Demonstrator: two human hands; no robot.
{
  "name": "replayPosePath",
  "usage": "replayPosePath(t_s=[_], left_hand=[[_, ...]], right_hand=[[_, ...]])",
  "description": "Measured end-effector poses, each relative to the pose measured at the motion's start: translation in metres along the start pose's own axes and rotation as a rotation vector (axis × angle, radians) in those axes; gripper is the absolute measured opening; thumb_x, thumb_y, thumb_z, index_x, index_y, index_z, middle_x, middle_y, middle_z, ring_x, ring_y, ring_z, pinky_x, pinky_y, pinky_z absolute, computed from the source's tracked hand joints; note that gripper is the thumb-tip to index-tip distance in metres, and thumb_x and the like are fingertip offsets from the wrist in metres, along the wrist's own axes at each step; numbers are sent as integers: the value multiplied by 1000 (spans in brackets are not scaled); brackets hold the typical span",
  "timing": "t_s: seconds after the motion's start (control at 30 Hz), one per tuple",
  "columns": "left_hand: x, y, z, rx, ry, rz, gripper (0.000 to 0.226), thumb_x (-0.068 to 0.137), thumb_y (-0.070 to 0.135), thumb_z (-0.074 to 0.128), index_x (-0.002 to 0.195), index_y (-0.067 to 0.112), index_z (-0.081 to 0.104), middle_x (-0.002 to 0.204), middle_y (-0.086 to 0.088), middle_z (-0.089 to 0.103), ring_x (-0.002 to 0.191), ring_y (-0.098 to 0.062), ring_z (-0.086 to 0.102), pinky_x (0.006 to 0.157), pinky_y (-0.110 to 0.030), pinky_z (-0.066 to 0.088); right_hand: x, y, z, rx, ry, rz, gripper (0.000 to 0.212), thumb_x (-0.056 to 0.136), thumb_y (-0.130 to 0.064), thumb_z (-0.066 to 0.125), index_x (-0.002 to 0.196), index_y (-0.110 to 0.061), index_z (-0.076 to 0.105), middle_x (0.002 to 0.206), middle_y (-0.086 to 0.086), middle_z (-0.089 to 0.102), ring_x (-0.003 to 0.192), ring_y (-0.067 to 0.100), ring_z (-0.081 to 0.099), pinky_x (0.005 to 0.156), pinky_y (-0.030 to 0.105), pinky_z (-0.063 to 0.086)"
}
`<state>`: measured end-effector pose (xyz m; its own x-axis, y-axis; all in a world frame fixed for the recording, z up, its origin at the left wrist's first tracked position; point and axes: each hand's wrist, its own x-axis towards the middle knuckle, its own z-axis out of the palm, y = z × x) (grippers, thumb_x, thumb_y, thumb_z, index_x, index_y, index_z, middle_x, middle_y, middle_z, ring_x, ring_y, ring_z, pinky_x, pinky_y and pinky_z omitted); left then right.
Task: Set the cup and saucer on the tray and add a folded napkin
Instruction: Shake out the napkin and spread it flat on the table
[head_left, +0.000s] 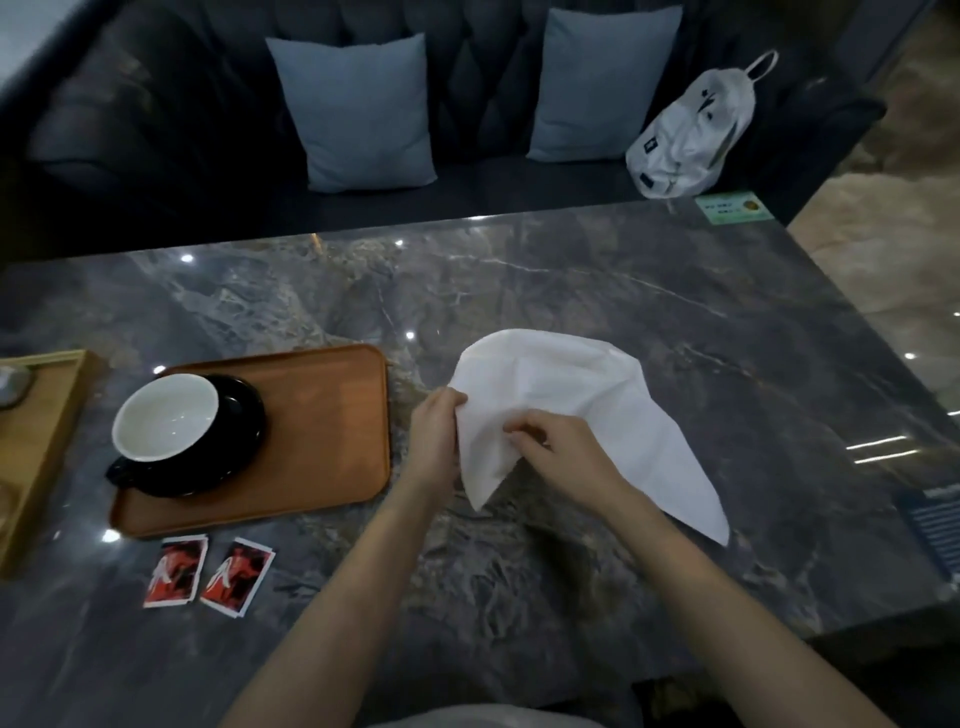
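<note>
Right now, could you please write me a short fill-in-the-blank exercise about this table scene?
1. The cup sits on a black ____, which rests on the tray.
2. Both hands, left and right, hold the white ____.
3. Near the tray's front edge lie ____ red packets.
4. On the sofa stand two blue ____.

Missing words: saucer; napkin; two; cushions

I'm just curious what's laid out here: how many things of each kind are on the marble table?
Tray: 1, plus a second wooden tray at the left edge
Cup: 1
Saucer: 1
Napkin: 1, held by the left hand and right hand
Red packets: 2
Green card: 1
Total: 8
</note>
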<state>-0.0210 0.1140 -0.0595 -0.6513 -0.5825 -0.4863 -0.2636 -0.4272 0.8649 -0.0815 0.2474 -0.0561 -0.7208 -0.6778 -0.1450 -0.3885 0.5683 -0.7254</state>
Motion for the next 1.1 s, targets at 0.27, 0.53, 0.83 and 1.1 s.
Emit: replayPosePath(t_s=[0.27,0.53,0.83,1.1], left_hand=[[-10,83,-32,396,-5,478,15,90,10,47,90,14,61,83,1,63,77,-13,58,67,-22,46],[-51,179,-56,766,-500,537,18,80,16,69,97,21,72,95,-3,73,86,-14,68,77,-27,49],[-81,227,-64,1039,-520,641,21,81,10,67,100,16,72,87,-4,75,78,-11,69,72,-27,54],[-62,216,-69,1186,-260,749,16,83,20,64,96,23,72,88,3,72,85,-8,64,78,-28,49]], right_hand=[[34,-82,-49,184,242,-252,16,89,-12,54,90,-19,69,81,-11,65,72,-3,56,65,10,42],[56,-150,-74,252,-132,-393,44,80,8,43,107,-20,64,95,-11,64,89,1,59,76,11,45],[67,-138,-69,-117,-286,-227,25,64,-14,58,86,-3,65,88,14,69,83,27,65,72,41,53],[53,-130,-79,-116,-348,-138,35,79,-20,66,48,-21,49,43,-17,50,43,-1,46,46,14,35]])
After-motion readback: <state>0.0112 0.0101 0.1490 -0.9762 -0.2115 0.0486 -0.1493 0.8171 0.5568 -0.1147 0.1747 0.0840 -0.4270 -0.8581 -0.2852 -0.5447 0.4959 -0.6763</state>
